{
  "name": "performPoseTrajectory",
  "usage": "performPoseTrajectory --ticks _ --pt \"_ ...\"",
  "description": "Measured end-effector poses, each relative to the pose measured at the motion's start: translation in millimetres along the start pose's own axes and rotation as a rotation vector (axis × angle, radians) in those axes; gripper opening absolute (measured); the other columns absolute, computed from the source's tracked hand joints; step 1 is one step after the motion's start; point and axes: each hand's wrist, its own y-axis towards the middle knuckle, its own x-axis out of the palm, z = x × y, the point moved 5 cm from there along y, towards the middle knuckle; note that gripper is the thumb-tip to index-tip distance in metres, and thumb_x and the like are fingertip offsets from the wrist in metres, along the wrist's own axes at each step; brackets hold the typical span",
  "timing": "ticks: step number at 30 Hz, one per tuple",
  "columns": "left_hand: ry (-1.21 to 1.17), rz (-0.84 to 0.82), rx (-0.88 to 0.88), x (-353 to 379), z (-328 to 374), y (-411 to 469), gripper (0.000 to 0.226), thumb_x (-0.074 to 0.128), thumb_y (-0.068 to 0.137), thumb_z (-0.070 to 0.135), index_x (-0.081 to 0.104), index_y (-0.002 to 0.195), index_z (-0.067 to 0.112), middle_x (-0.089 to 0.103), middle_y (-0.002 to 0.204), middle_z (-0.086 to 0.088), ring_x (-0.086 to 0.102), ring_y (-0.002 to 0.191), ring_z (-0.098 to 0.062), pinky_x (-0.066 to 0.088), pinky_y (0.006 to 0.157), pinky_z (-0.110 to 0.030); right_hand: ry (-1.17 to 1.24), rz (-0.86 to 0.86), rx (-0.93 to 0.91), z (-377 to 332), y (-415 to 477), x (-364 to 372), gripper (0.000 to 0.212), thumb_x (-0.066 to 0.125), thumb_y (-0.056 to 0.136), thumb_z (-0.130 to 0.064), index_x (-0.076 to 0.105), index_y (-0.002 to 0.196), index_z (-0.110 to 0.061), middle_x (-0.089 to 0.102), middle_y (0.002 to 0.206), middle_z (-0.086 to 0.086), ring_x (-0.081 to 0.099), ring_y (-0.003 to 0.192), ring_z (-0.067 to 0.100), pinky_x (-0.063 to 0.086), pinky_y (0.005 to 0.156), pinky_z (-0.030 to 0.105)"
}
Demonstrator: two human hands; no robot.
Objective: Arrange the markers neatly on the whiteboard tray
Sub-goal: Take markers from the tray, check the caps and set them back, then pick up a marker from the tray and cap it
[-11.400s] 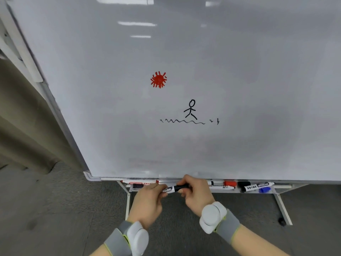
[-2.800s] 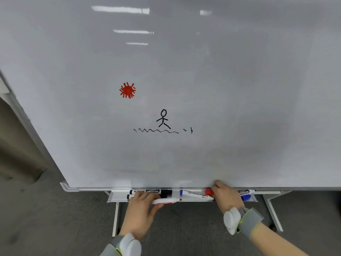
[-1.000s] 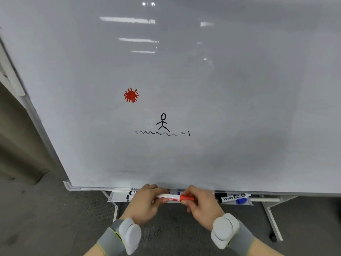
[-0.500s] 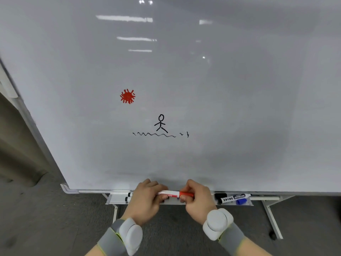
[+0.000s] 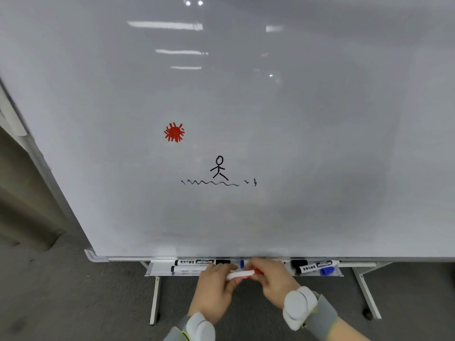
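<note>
A white marker with a red cap [image 5: 242, 274] is held level just in front of the grey tray [image 5: 160, 269] under the whiteboard. My left hand [image 5: 215, 289] grips its white barrel. My right hand [image 5: 274, 281] pinches the red-cap end. Two black markers [image 5: 197, 262] lie side by side at the tray's left. A blue-capped marker [image 5: 242, 263] shows partly behind my fingers. At the tray's right lie a black marker [image 5: 316, 266], a loose black cap [image 5: 298, 263] and a blue cap [image 5: 327, 270].
The whiteboard [image 5: 246, 119] fills most of the view, with a red sun, a stick figure and a wavy line drawn on it. Its metal stand legs [image 5: 154, 301] rest on grey carpet. A beige wall is at the left.
Both hands have kept hold of the red marker and drawn it slightly down and toward me, away from the tray. The view has shifted a little.
</note>
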Motion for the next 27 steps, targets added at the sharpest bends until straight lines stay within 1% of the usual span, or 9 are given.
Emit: performPoseTrajectory --ticks 4,6,8,13,16,17,20,24,27 --pt "-0.006 0.006 0.082 -2.4 -20.6 1.2 0.047 0.031 0.084 0.046 0.056 0.113 0.019 0.060 0.108 0.001 0.052 0.098 -0.014 0.039 0.084 -0.022 -0.224 -0.020 0.083 21.6 -4.9 2.3 0.029 0.043 0.088 -0.002 0.050 0.113 -0.017 0.057 0.115 0.001 0.047 0.111 0.020 0.028 0.094 0.031" --pt "0.001 0.072 0.064 -8.7 -42.4 5.7 0.039 0.034 0.084 0.036 0.061 0.104 0.015 0.063 0.102 -0.003 0.049 0.091 -0.012 0.036 0.080 -0.017 -0.283 0.025 0.124 33.5 -7.7 -1.4 0.035 0.042 0.086 0.000 0.046 0.116 -0.017 0.054 0.122 0.002 0.044 0.115 0.019 0.026 0.089 0.029" --pt "0.072 0.098 0.056 -13.3 -59.5 11.0 0.036 0.037 0.081 0.030 0.064 0.099 0.013 0.064 0.097 -0.005 0.045 0.087 -0.011 0.040 0.076 -0.019 -0.256 0.086 0.139 40.4 -10.4 -5.4 0.034 0.042 0.087 -0.001 0.045 0.117 -0.017 0.052 0.124 0.001 0.042 0.116 0.018 0.024 0.083 0.026" --pt "0.222 0.032 0.087 -16.5 -79.4 13.6 0.033 0.039 0.077 0.031 0.067 0.090 0.019 0.062 0.088 0.004 0.042 0.083 -0.009 0.046 0.063 -0.021 -0.270 0.161 0.151 43.4 -3.6 -1.2 0.030 0.044 0.090 -0.004 0.046 0.117 -0.017 0.053 0.123 0.000 0.042 0.115 0.018 0.030 0.094 0.028" --pt "0.276 0.068 0.089 -21.9 -95.3 7.3 0.020 0.059 0.072 0.024 0.065 0.091 0.021 0.061 0.090 0.004 0.042 0.083 -0.011 0.050 0.062 -0.025 -0.303 0.174 0.116 35.2 6.3 11.2 0.027 0.047 0.087 -0.003 0.052 0.112 -0.013 0.054 0.118 0.004 0.044 0.112 0.022 0.033 0.091 0.031" --pt "0.288 0.067 0.058 -24.5 -101.5 5.4 0.028 0.072 0.065 0.016 0.065 0.092 0.020 0.062 0.090 0.003 0.042 0.083 -0.012 0.052 0.062 -0.026 -0.316 0.184 0.095 31.0 10.3 16.1 0.026 0.056 0.081 -0.003 0.057 0.106 -0.012 0.058 0.112 0.005 0.049 0.107 0.024 0.038 0.087 0.032" --pt "0.313 0.055 0.002 -28.9 -114.9 0.7 0.048 0.087 0.048 0.007 0.066 0.090 0.017 0.065 0.086 -0.002 0.044 0.081 -0.015 0.054 0.059 -0.028 -0.284 0.235 0.047 24.4 18.7 28.2 0.041 0.084 0.046 -0.005 0.065 0.079 -0.020 0.065 0.081 -0.002 0.064 0.078 0.018 0.049 0.064 0.026" --pt "0.346 0.063 0.024 -34.6 -108.8 0.3 0.044 0.086 0.051 0.011 0.066 0.090 0.016 0.066 0.086 -0.003 0.058 0.077 -0.021 0.055 0.059 -0.030 -0.249 0.295 0.049 32.6 16.9 21.8 0.033 0.079 0.060 -0.004 0.066 0.089 -0.013 0.068 0.090 0.004 0.062 0.087 0.024 0.053 0.070 0.035" --pt "0.366 0.100 0.076 -33.5 -94.1 0.5 0.022 0.059 0.075 0.026 0.063 0.094 0.016 0.066 0.087 -0.003 0.060 0.077 -0.022 0.054 0.062 -0.028 -0.375 0.338 0.140 51.7 7.4 1.6 0.045 0.085 0.037 0.003 0.067 0.075 -0.013 0.068 0.077 0.004 0.065 0.072 0.024 0.055 0.057 0.032"
